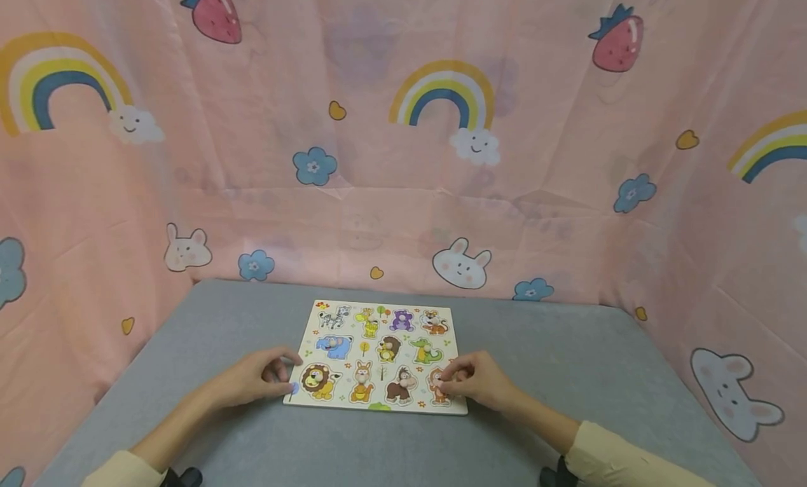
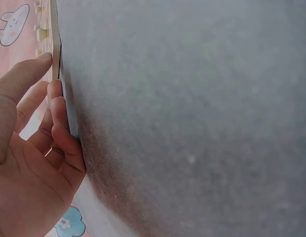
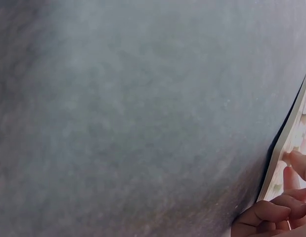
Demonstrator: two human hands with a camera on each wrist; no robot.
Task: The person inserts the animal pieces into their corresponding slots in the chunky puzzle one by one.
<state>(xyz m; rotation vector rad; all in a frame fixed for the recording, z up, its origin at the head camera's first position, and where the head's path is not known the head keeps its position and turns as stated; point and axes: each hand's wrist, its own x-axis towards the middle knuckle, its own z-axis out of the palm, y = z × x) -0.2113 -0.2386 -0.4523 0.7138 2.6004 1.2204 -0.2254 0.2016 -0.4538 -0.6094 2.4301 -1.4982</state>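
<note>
A wooden knob puzzle board [image 1: 343, 385] lies on the grey table, its cartoon animal pieces set in rows, among them a lion [image 1: 317, 380], a kangaroo [image 1: 362, 383] and a gorilla [image 1: 401, 387]. At the near right corner, my right hand [image 1: 484, 383] pinches the monkey puzzle piece [image 1: 435, 380] between thumb and index finger, partly covering it. My left hand [image 1: 255, 378] touches the board's left edge with loosely bent fingers. In the left wrist view, the thumb [image 2: 29, 71] meets that edge and the other fingertips stay close beside it.
The grey tabletop [image 1: 523, 354] surrounds the board on all sides. A pink curtain [image 1: 372, 221] printed with rainbows, rabbits and flowers hangs behind the table and along both sides.
</note>
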